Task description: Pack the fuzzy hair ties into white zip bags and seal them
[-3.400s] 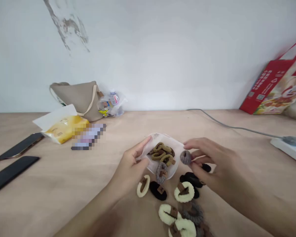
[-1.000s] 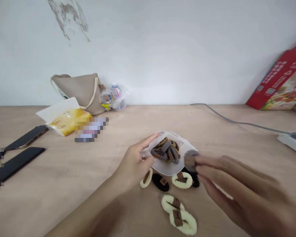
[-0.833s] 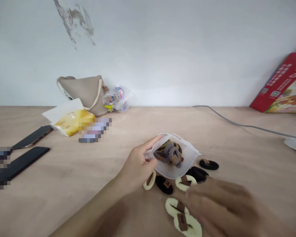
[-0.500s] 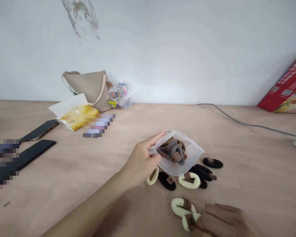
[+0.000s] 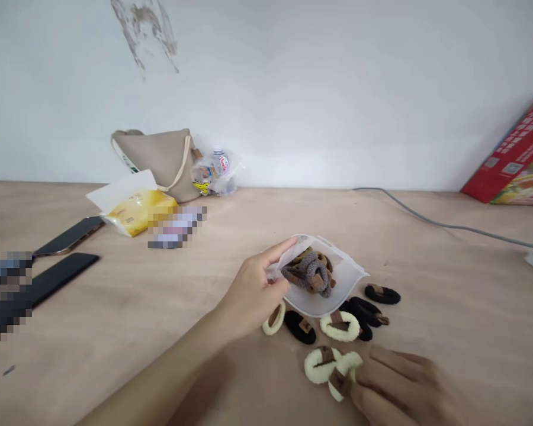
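My left hand (image 5: 253, 293) pinches the rim of a translucent zip bag (image 5: 349, 284), holding its mouth apart. Inside lies a tangle of grey, brown and olive knitted hair ties (image 5: 311, 272). My right hand (image 5: 397, 384) rests at the front, its fingers gripping a cream fleece hair tie (image 5: 345, 373) with a brown tag. That tie overlaps a second cream one (image 5: 317, 365). Just below the bag lie another cream tie (image 5: 340, 326), a small cream tie (image 5: 274, 318), and black fleece ties (image 5: 300, 327) (image 5: 382, 294).
On the light wooden table stand a beige tote bag (image 5: 155, 165), a plastic bag with a water bottle (image 5: 215, 171) and a yellow packet (image 5: 135, 214). Two dark phones (image 5: 68, 235) (image 5: 57, 278) lie left. A red box (image 5: 515, 165) leans right; a grey cable (image 5: 439, 222) runs along.
The grey hair tie from my right hand is now in the bag. My right hand has moved down to the cream ties, shifting one. The view has turned slightly.
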The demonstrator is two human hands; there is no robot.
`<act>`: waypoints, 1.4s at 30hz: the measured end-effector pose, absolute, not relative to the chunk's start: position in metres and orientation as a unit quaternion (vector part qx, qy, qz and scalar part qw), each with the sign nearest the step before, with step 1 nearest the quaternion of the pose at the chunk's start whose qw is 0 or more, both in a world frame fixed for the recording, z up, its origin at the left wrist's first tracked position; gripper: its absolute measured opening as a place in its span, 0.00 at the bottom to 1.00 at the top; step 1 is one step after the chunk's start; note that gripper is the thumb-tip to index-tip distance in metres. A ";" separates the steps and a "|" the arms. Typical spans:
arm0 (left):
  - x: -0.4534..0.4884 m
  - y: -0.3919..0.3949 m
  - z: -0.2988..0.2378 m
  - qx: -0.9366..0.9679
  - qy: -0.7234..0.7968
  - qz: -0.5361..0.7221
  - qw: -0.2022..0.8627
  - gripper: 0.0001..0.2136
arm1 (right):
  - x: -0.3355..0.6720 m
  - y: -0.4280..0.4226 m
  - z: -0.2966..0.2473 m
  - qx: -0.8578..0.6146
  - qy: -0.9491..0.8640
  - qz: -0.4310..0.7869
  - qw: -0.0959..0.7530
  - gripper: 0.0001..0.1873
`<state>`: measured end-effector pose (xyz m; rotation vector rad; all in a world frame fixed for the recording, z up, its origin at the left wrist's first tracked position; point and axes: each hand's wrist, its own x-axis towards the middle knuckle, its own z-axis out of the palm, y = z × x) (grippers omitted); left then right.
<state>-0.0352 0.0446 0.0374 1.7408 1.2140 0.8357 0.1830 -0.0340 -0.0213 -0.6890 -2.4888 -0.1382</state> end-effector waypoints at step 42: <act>-0.034 0.038 0.042 0.714 0.482 0.309 0.403 0.38 | 0.146 -0.008 0.013 -0.436 -0.865 -0.134 0.211 0.19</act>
